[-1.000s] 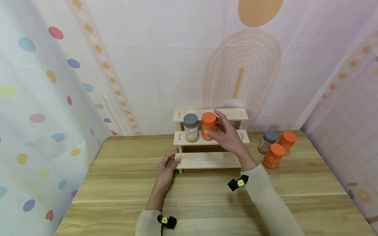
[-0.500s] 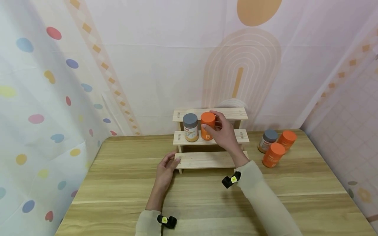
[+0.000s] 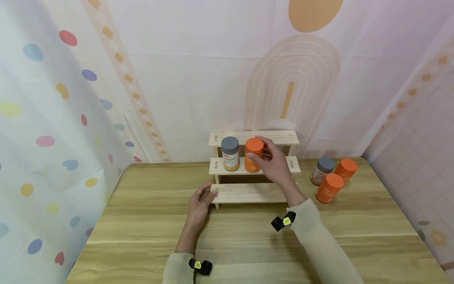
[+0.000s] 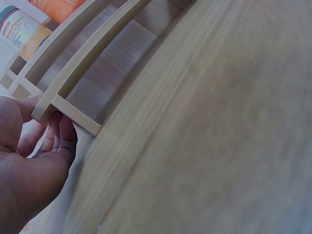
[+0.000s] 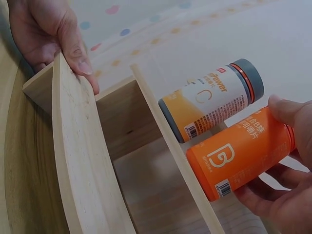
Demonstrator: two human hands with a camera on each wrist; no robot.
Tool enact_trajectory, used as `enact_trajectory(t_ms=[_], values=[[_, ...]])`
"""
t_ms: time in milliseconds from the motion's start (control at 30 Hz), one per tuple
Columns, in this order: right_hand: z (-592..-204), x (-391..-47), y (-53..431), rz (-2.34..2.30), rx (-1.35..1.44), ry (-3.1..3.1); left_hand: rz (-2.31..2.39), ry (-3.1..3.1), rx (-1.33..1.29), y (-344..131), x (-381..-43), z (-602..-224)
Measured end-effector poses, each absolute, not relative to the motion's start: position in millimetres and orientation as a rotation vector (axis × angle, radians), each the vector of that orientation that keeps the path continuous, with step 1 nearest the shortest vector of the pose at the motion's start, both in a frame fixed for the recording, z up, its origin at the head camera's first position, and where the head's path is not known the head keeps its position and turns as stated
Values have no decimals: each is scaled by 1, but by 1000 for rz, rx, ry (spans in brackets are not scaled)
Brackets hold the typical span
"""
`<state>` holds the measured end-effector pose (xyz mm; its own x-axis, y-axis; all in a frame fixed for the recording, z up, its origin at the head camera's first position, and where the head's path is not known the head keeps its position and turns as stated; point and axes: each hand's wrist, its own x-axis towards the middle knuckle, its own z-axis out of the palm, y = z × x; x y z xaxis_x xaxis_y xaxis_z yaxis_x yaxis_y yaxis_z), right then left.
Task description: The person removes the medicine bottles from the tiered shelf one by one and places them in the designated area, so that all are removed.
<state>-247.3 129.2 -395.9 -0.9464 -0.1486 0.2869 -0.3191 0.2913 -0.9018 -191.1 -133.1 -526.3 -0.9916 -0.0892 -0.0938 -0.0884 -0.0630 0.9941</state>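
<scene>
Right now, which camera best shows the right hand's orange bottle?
The right wrist view: the orange bottle is close, large B legible. Head shows it small, partly behind the right hand; left wrist, only a cropped part.

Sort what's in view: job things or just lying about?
Job things:
pale wooden three-tier rack, gripped by left hand
orange cylindrical jar, held by right hand
grey-lidded cylindrical jar beside it
probably three matching jars at right, untouched

Likely incidental:
white patterned fabric backdrop
black wrist-worn devices
</scene>
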Motion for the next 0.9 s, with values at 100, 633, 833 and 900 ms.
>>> enact_trajectory(t_ms=[100,633,833,900], values=[[-395,-244,133,1747,442,-2395,-2265,-2165,199,-133,-191,-526],[-394,-227,149,1771,421,-2402,-2284,-2150,206,-134,-190,-526],[-393,-220,159,1756,457,-2396,-2281,-2152,207,-133,-191,-526],[-393,-218,163,1766,469,-2388,-2281,-2152,207,-133,-191,-526]])
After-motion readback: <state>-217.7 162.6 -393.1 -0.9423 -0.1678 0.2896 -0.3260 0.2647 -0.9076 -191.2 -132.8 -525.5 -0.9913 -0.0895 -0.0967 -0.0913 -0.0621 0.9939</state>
